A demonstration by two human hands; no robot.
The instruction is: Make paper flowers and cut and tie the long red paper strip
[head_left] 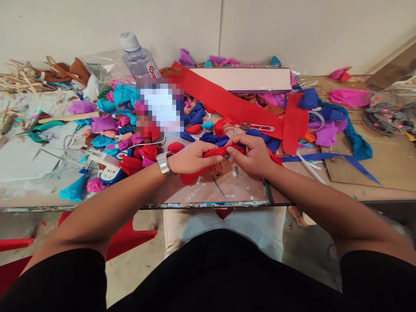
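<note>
A strip of red crepe paper (191,177) is pinched between my two hands just above the front of the table. My left hand (193,157), with a metal watch on its wrist, grips the strip with thumb on top and fingers beneath. From the other side, my right hand (251,154) holds the same strip between thumb and curled fingers. Right behind the hands lie scraps of blue crepe paper (221,139) and small thread scissors (260,127). A wide red paper strip (227,97) runs diagonally behind them, and a shorter red piece (295,125) lies to the right.
A clear bottle (139,60) stands at the back left, near a pixelated bright screen (162,108). Crumpled paper pieces crowd the left, with a power strip (112,173) among them. Cardboard (390,160) covers the right side. Wooden sticks (24,76) lie far left.
</note>
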